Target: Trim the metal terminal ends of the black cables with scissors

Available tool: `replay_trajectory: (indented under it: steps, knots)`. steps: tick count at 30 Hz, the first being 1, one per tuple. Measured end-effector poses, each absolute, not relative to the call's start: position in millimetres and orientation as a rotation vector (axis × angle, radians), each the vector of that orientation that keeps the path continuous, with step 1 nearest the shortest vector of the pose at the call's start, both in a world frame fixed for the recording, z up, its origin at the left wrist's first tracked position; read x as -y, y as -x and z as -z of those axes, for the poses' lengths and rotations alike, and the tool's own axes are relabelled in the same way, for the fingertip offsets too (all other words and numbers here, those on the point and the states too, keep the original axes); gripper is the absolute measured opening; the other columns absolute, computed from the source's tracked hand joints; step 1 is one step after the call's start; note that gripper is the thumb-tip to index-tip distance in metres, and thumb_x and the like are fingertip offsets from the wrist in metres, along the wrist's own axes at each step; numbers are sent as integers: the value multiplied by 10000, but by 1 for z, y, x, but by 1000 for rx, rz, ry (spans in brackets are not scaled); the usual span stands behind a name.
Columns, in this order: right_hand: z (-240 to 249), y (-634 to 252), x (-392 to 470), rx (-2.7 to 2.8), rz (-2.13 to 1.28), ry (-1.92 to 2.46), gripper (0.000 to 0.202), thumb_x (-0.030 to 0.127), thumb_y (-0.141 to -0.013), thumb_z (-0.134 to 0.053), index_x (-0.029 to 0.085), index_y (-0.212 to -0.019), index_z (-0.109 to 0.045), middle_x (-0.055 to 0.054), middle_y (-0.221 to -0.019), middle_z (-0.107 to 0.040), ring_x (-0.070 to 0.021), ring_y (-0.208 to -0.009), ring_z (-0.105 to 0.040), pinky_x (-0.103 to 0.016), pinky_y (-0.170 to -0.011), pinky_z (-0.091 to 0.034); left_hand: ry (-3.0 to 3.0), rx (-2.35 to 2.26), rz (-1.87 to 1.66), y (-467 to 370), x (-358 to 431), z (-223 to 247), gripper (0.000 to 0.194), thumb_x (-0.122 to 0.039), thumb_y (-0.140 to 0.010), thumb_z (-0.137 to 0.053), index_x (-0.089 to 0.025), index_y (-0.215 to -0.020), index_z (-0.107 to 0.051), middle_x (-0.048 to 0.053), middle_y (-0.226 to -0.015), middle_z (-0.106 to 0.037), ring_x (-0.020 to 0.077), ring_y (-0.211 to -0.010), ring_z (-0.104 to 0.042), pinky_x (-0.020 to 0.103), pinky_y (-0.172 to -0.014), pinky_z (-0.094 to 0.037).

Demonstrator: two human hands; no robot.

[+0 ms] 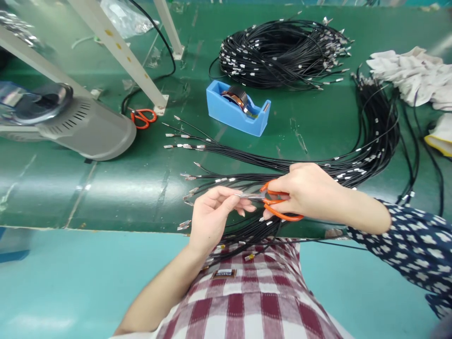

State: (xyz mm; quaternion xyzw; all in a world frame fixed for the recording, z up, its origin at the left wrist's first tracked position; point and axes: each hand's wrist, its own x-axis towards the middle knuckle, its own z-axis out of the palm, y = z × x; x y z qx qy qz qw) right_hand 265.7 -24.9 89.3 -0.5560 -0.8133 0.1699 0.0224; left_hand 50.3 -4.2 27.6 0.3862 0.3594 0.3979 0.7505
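Observation:
My right hand (pixel 298 188) is closed on a pair of scissors (pixel 282 215) with orange handles, fingers through the loops, blades pointing left. At the blade tips, my left hand (pixel 215 209) pinches with thumb and forefinger. What it pinches there is too small to make out. Beneath and around both hands run thin black cables (pixel 254 162) with white labels and metal terminals at their ends. Some of these cables hang over the table's front edge, above the checked apron (pixel 243 310).
A blue tape dispenser (pixel 236 115) stands behind the cables. Farther back lies a large coil of black cables (pixel 261 56). White gloves (pixel 416 75) rest at right. On the left are a grey machine (pixel 95 127), another orange-handled pair of scissors (pixel 144 118) and white posts (pixel 123 54).

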Motion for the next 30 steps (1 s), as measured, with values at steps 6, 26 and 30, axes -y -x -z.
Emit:
replay_trajectory:
  steps: [6, 26, 30]
  knots:
    - [-92, -266, 23, 2561, -588, 1795, 372, 493, -829, -651, 211, -598, -576, 21, -507, -587, -116, -493, -407, -265, -527, -194, -831, -750, -892, -51, 5, -27, 96, -249, -815, -775, -163, -815, -731, 56, -723, -787, 197, -678, -767, 238, -593, -565]
    - [-98, -262, 22, 2483, -582, 1751, 386, 483, -871, -560, 199, -614, -514, 37, -527, -569, -101, -495, -335, -272, -616, -256, -762, -737, -893, -50, 3, -28, 107, -245, -811, -780, -152, -806, -726, 51, -734, -783, 174, -662, -757, 220, -594, -564]
    - [-100, -260, 22, 2534, -496, 1740, 373, 458, -859, -600, 203, -595, -537, 32, -504, -580, -118, -507, -344, -273, -624, -240, -757, -741, -888, -52, 4, -29, 113, -244, -809, -781, -150, -796, -720, 57, -722, -783, 180, -657, -760, 214, -586, -561]
